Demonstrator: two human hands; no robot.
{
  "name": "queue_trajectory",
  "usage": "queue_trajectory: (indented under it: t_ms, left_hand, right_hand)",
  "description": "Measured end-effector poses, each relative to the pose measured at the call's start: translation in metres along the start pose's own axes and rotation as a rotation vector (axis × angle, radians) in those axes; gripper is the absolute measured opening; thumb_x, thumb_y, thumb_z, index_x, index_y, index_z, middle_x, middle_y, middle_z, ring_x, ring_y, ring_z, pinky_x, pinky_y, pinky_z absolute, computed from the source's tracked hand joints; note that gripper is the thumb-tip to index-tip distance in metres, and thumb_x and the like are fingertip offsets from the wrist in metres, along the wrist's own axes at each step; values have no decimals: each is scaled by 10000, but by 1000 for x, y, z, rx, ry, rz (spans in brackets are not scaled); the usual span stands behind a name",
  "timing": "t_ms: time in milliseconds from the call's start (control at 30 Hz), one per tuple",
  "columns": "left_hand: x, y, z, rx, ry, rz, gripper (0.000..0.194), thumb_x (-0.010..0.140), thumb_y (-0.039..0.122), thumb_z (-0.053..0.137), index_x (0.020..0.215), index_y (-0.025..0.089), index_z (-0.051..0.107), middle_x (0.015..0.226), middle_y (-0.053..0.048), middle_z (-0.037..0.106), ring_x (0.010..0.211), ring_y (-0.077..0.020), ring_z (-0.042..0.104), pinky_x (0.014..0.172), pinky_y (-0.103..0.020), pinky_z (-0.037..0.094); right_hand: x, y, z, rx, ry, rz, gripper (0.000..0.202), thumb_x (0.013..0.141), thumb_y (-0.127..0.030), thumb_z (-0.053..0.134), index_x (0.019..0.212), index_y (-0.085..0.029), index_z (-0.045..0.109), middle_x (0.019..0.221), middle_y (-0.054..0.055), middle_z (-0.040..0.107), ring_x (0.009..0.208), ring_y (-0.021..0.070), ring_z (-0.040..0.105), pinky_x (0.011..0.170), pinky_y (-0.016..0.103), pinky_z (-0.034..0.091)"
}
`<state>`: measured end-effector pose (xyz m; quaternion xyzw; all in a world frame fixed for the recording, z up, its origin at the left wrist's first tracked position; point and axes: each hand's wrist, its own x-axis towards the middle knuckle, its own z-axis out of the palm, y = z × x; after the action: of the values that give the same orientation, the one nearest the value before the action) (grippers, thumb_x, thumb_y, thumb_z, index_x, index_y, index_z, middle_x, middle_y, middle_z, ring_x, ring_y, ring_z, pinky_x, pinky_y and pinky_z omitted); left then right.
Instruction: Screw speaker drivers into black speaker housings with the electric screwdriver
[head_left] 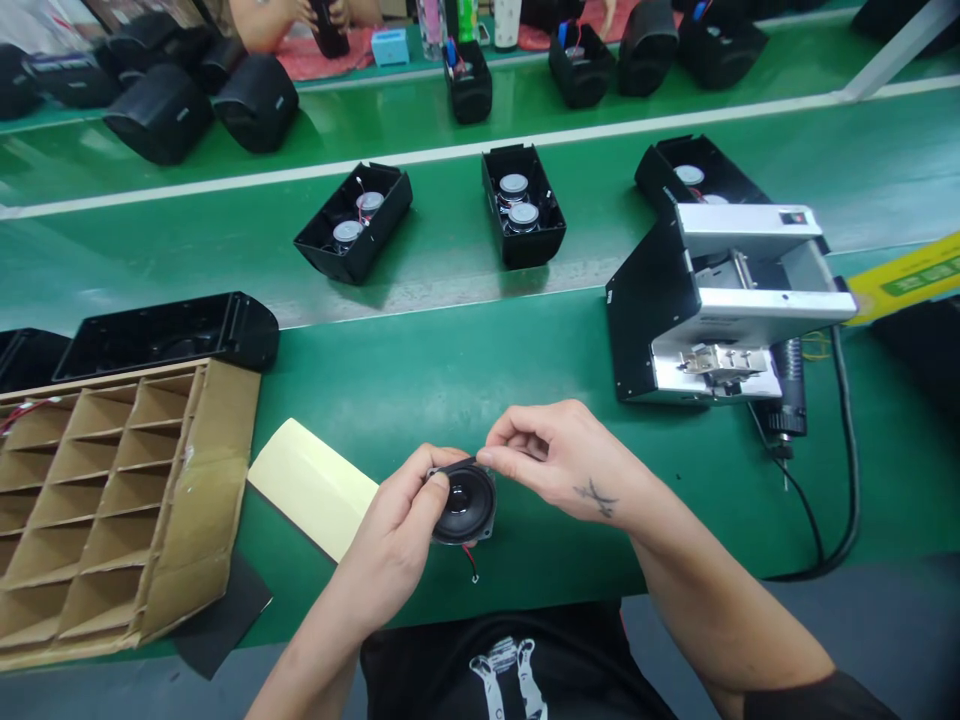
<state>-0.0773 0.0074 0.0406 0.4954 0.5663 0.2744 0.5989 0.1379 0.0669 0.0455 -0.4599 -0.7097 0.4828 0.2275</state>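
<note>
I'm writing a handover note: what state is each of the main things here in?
Speaker: held, cone up, red lead trailing
Black strip: along speaker's edge, one end pinched
Left hand: gripping speaker
Right hand: pinching black strip
Cardboard box: open-topped, dividers visible
Housing left of centre: open, two drivers inside
Centre housing: open, two drivers inside
Yellow sheet: lying on bench
Machine: upright, power state unclear
Screwdriver: unheld, beside machine

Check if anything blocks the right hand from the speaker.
Only the thin black strip, pinched by the right hand at the upper rim of the speaker in the left hand. Nothing else visible intervenes.
</note>
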Motion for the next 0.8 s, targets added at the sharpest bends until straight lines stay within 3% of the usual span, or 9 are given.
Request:
queue_trajectory:
  t_ms: [200, 367, 567, 800]
  left_hand:
    - [-1, -5, -3, -91, 22, -30, 324, 1066, 498, 475, 1135, 250, 673, 1108, -19, 690, 910, -162, 672, 759, -261, 564]
    - [-3, -13, -4, -137, 43, -49, 339, 1069, 523, 490, 1182, 260, 673, 1140, -16, 697, 1062, -173, 642, 864, -252, 543]
    - [-3, -18, -3, -254, 25, -62, 341, 1053, 526, 518, 1185, 248, 667, 1095, -26, 704, 920, -172, 672, 776, -273, 584]
    - [-3, -22, -2, -257, 35, -37, 356, 1049, 512, 521, 1180, 228, 690, 1080, -47, 692, 941, -207, 661, 791, -329, 614]
  right_hand:
    - [-1, -4, -4, -44, 39, 14, 192, 953, -331, 717, 815, -196, 724, 599, -58, 604, 555, 81, 486, 549, 225, 358]
    - [-5, -3, 1, 1, 60, 23, 221, 957, -353, 707, 808, -190, 709, 602, -46, 612, 556, 95, 503, 555, 242, 374]
    - [-8, 0, 10, 50, 64, 86, 238, 950, -380, 700, 805, -191, 716, 605, -42, 598, 564, 98, 509, 546, 241, 374]
    - [-10, 1, 13, 65, 75, 117, 264, 947, -400, 692, 792, -189, 722, 615, -35, 619, 563, 95, 514, 538, 235, 374]
